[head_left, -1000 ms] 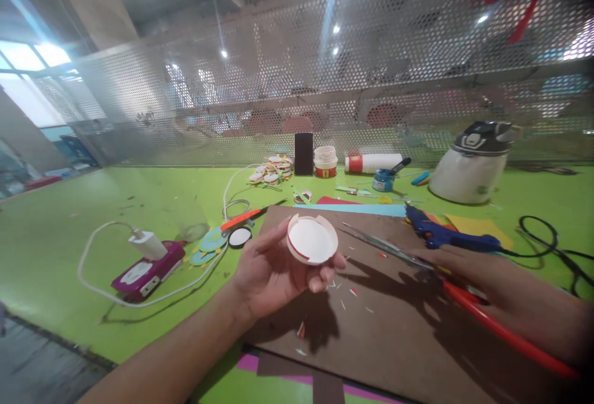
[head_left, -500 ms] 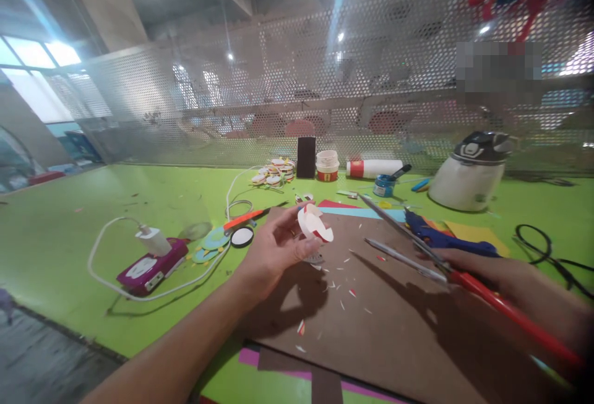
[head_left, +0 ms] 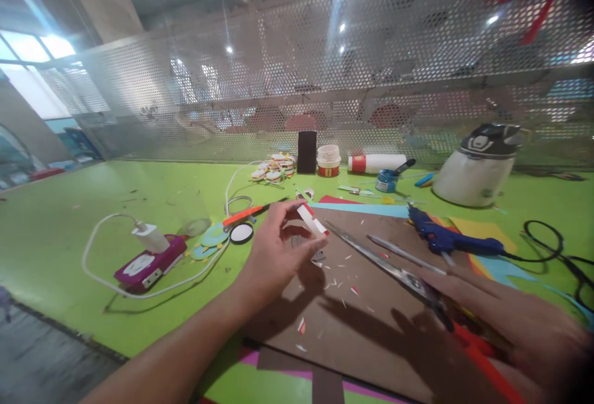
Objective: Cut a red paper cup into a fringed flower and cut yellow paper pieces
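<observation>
My left hand pinches a small cut piece of red-and-white paper cup between thumb and fingers, above the brown board. The piece is turned edge-on. My right hand is closed on a pair of scissors with red handles. Their blades lie close together, and the tips are near the cup piece's right edge, with no clear contact. Behind the blades is a slim grey pointed rod, perhaps a pen; its rear end is hidden by my right hand.
Paper scraps litter the brown board. A blue glue gun lies to the right, with a white kettle behind it. Paper cups and a blue paint jar stand further back. A purple power strip sits left.
The cup piece has turned from showing its open inside to nearly edge-on. The scissors have dropped and come closer to it, with their blades lying flatter. My right hand has rolled over.
</observation>
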The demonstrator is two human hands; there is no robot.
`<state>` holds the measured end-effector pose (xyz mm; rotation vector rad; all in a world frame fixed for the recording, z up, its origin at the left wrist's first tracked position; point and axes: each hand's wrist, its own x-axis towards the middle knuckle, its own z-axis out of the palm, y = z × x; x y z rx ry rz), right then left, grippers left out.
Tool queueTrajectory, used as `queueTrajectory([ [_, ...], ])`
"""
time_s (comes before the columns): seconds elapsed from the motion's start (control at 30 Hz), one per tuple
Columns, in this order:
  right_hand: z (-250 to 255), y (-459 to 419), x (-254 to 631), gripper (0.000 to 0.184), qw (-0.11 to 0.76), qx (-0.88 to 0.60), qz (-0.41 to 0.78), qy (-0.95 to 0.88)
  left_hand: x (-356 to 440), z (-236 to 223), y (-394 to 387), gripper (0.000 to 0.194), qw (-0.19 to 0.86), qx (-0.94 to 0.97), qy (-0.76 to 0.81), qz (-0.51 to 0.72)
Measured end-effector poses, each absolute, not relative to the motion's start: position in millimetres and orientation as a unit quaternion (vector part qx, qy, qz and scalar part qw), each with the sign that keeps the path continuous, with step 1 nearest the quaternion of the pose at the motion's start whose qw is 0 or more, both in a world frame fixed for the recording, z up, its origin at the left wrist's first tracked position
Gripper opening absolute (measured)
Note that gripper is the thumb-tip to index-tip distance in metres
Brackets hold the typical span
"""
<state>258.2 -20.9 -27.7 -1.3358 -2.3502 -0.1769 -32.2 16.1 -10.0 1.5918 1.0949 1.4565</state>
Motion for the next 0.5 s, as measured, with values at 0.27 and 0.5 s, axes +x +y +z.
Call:
queueTrajectory([
  [0.27,-35.7,-27.4,258.8,0.032,0.158,-0.445,-0.106,-0.875,-27.4,-16.6,12.2,0.045,0.233,0.655,0.450,0.561],
  [0.5,-31.9,-29.5,255.7,0.038,0.180,-0.455,-0.114,-0.864,-28.6,-18.0,13.8,0.044,0.222,0.657,0.447,0.565],
])
